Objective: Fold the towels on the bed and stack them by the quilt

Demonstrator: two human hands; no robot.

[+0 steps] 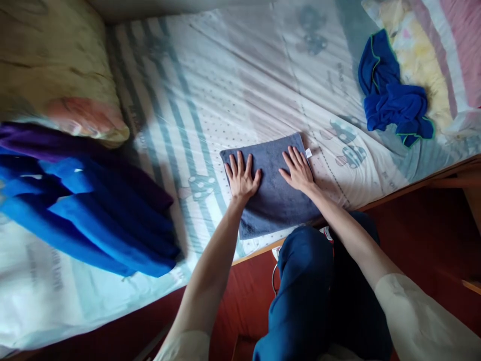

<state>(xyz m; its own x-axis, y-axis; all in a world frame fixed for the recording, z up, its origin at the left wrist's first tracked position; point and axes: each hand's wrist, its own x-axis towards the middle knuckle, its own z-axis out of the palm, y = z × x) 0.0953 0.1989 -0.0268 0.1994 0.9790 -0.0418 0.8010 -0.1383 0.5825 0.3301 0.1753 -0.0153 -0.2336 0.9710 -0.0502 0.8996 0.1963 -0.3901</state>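
Note:
A grey cloth (270,193) lies spread near the front edge of the bed, with a small white tag (308,153) at its upper right side. My left hand (242,176) rests flat on the cloth's left part, palm down and fingers spread. On its upper right part lies my right hand (298,169), palm down with the fingers stretched out. Neither hand grips anything. The cloth looks mostly smooth, with slight folds along its lower edge.
Blue clothing (101,205) and a purple piece (48,143) lie on the left of the patterned bed sheet (240,95), below a yellowish pillow (56,65). A crumpled blue cloth (394,103) sits at the right by pink and yellow bedding (424,55).

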